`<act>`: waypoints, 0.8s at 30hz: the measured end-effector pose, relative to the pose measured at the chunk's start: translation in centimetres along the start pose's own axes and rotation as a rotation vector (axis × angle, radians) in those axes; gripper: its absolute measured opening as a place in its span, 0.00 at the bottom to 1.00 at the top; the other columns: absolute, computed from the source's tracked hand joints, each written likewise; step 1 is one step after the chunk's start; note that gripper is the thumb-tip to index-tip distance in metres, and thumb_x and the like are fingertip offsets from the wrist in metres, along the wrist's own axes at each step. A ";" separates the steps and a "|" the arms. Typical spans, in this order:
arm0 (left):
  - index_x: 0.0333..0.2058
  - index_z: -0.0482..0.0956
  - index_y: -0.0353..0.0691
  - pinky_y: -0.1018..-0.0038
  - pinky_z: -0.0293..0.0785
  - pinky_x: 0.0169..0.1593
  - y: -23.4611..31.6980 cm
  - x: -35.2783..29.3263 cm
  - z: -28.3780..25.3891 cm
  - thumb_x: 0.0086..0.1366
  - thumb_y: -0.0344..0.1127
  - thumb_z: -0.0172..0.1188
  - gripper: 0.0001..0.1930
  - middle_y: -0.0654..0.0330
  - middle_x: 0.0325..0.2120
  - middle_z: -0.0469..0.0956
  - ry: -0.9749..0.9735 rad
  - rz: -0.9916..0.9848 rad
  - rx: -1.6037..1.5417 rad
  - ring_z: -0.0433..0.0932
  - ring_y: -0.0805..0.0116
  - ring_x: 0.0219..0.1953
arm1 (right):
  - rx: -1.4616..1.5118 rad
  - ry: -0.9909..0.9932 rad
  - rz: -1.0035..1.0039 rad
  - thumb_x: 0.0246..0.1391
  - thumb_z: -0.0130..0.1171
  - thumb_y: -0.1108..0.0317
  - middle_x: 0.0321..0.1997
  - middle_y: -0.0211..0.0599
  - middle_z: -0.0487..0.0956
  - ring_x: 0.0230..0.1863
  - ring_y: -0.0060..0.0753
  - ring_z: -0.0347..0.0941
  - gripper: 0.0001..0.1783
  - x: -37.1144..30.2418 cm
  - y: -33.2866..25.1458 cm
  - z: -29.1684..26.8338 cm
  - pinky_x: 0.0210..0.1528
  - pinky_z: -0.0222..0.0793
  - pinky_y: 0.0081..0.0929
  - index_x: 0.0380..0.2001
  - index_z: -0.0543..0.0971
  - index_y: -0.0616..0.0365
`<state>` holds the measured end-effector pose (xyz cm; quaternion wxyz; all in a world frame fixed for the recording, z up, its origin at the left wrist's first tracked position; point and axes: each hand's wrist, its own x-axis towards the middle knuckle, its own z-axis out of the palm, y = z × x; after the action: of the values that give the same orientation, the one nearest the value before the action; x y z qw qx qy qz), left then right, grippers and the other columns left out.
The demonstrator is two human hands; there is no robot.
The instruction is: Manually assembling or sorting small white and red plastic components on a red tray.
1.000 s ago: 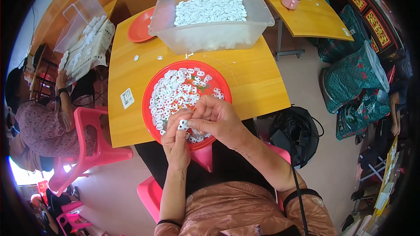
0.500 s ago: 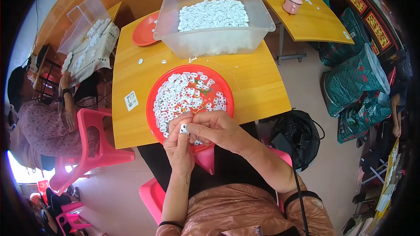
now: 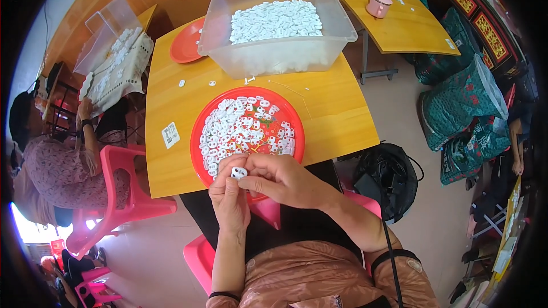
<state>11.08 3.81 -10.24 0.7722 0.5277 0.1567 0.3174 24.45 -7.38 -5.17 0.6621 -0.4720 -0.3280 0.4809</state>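
Close in front of me, over the near rim of the red plate, both hands meet at a small white oval plastic piece with two dark holes. My left hand is closed on it, its thumb below the piece and fingers behind. My right hand is also closed, its thumb tip at the piece's right side and its fingers curled beyond. Many similar white pieces lie in the plate, heaped at the left. The fingertips behind the piece are partly hidden.
Beyond the plate, a clear plastic bin of white pieces stands on the yellow table. An orange-red plate is partly behind it. At left, a person sits by a pink chair. A black bag rests at right.
My hands have come slightly nearer to me. The white piece has turned, so its two holes now show side by side.
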 end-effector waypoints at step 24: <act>0.55 0.77 0.33 0.60 0.70 0.67 0.4 -2.2 4.7 0.78 0.48 0.56 0.22 0.44 0.58 0.78 0.145 -0.058 -0.236 0.76 0.54 0.61 | -1.083 0.326 -0.672 0.56 0.64 0.66 0.22 0.38 0.75 0.22 0.38 0.78 0.13 -0.5 4.6 1.0 0.23 0.74 0.34 0.37 0.73 0.61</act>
<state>12.00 -0.93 -8.27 0.8245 0.4040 0.1887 0.3484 21.91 -7.14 -9.18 0.4861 -0.6772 -0.5488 -0.0631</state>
